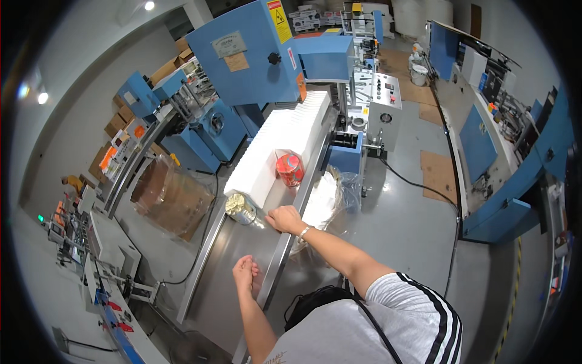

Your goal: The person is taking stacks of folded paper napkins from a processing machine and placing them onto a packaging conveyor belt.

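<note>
Over the long metal trough (221, 267), my left hand (245, 274) has its fingers curled in, and I see nothing in it. Farther up, by the trough's right rail, my right hand (284, 219) is closed with the knuckles up; its fingertips are partly hidden, so what they hold, if anything, does not show. Just left of that hand lies a short cylinder with a gold end (240, 208) and a shiny wrapped side. Beyond my right hand is a red patterned cylinder (290, 169), against a long row of white stacked sheets or pads (267, 148).
A blue machine housing (242, 54) stands over the trough's far end. On the right are a grey control box (385, 100) and a black cable (418, 185) on the floor. A plastic-lined carton (173, 197) is at left; a white bag (324, 197) sits beside the right rail.
</note>
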A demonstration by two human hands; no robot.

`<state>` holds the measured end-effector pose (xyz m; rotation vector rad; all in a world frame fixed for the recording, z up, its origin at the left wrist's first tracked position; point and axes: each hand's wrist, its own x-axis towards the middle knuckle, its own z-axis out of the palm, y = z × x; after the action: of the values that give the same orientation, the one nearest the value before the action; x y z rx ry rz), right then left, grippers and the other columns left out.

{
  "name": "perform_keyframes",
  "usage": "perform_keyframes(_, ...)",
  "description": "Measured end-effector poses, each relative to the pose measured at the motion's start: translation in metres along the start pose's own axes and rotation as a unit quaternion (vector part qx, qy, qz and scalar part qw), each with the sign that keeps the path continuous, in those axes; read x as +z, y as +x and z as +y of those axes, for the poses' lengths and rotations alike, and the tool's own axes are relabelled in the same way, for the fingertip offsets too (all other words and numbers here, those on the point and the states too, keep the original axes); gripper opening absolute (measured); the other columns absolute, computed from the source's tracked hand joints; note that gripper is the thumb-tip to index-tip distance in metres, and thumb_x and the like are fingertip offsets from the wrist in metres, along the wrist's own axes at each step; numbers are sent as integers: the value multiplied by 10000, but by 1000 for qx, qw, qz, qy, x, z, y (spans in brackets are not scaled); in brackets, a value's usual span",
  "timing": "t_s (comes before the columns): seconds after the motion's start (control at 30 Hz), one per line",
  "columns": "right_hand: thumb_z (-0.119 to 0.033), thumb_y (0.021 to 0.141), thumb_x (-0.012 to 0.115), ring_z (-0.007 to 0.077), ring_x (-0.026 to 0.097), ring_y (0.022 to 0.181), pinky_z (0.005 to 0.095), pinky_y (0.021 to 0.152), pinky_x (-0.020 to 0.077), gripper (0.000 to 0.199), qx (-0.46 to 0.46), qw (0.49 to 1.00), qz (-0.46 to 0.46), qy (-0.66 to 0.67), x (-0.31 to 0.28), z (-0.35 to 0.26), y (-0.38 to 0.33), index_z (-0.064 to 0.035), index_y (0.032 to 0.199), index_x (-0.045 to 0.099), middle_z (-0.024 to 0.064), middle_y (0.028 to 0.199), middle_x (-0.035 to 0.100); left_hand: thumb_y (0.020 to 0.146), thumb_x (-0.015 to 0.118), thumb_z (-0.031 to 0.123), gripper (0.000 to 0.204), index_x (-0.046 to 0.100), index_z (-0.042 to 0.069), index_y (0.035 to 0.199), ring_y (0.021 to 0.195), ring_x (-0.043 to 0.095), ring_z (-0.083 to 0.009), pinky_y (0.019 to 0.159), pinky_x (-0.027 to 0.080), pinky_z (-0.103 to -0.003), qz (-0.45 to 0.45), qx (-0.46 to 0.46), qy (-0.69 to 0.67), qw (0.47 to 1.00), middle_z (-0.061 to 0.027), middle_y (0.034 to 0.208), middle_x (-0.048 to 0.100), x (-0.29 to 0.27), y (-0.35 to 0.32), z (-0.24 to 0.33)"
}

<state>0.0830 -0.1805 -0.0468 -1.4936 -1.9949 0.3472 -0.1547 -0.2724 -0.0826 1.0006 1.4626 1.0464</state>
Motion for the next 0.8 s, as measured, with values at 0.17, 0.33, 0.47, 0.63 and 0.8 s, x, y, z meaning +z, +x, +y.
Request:
perform_keyframes(0.17, -332, 860, 547, 353, 640, 654, 449, 622, 506, 320, 6, 1000, -8, -12, 1, 0, 0, -71, 725, 674, 168, 651, 636, 938, 525, 96, 180, 598, -24, 1050, 516, 539, -85, 447, 428, -199, 3, 4, 0, 1000, -53, 709, 610, -1, 0, -2)
perform_keyframes(0.33, -337, 863, 544, 349, 642, 650, 444, 623, 507, 322, 5, 1000, -9, -20, 1, 0, 0, -75, 729, 676, 165, 646, 637, 939, 526, 98, 173, 600, -22, 1039, 514, 538, -85, 445, 428, -200, 0, 8, -11, 1000, -53, 706, 608, -2, 2, -5)
perform_keyframes(0.47, -337, 864, 543, 349, 641, 649, 446, 628, 507, 325, 8, 1000, -10, -18, 1, 1, 0, -74, 725, 675, 166, 644, 636, 940, 525, 97, 171, 600, -22, 1036, 513, 538, -85, 445, 428, -200, 3, 9, -9, 1000, -53, 703, 606, -1, 2, -6)
perform_keyframes(0.63, -337, 866, 541, 351, 640, 647, 449, 630, 503, 326, 5, 1000, -7, -14, 2, 2, 1, -74, 729, 677, 167, 643, 635, 940, 531, 91, 155, 604, -13, 1029, 502, 538, -83, 430, 433, -197, 3, 9, -16, 1000, -47, 694, 606, -2, 4, -8)
perform_keyframes(0.8, -339, 867, 541, 354, 640, 651, 449, 627, 502, 325, 4, 1000, -9, -17, 3, 3, 1, -78, 729, 676, 167, 647, 637, 939, 525, 99, 166, 604, -15, 1030, 519, 532, -82, 457, 427, -199, 1, 10, -13, 1000, -47, 703, 607, 1, 0, -4)
